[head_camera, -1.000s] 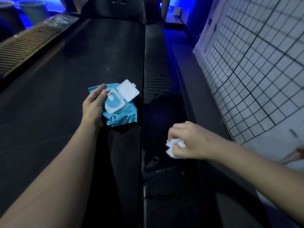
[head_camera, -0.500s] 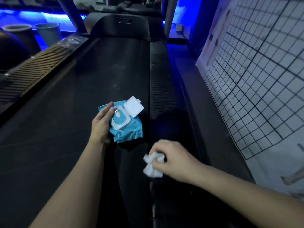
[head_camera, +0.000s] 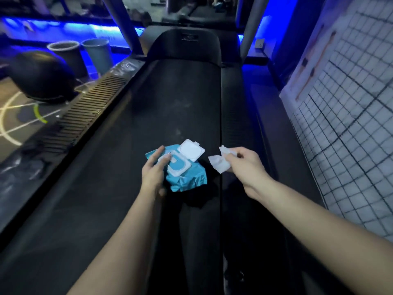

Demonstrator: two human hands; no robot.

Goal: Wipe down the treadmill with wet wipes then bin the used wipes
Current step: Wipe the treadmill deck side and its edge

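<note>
1. Right hand (head_camera: 244, 165): fingers and thumb curled together, pinching a crumpled white wet wipe (head_camera: 220, 163). The wipe is soft and creased, sticks out to the left of the fingertips, and is held in the air above the seam between the belt and the right side rail.

2. Left hand (head_camera: 154, 173): fingers straight and slightly spread, laid flat on the face of a teal crinkled plastic wet-wipe pack (head_camera: 187, 179). The thumb is blurred at the pack's lower left edge, and whether it hooks under the pack cannot be told.

3. Pack details: a white hard-plastic frame with rounded corners sits on its face. The white flip lid (head_camera: 191, 152) is hinged open and stands up at the far edge. The film is glossy and wrinkled. No print on it can be read.

4. Black treadmill belt (head_camera: 170, 99): matt, with pale dusty smears. The pack sits over it near its right edge, with a dark shadow below.

5. Right side rail (head_camera: 236, 116): black and finely ribbed.

6. Left side rail (head_camera: 85, 109): grey, with deep cross ribs.

7. Black rounded motor hood (head_camera: 187, 45): lies at the belt's far end and carries a small mark too blurred to read.

8. Two round bins (head_camera: 63, 54): stand side by side at far left, one dark and one pale grey.

9. White wall sheet with a black grid (head_camera: 350, 124): on the right.
</note>
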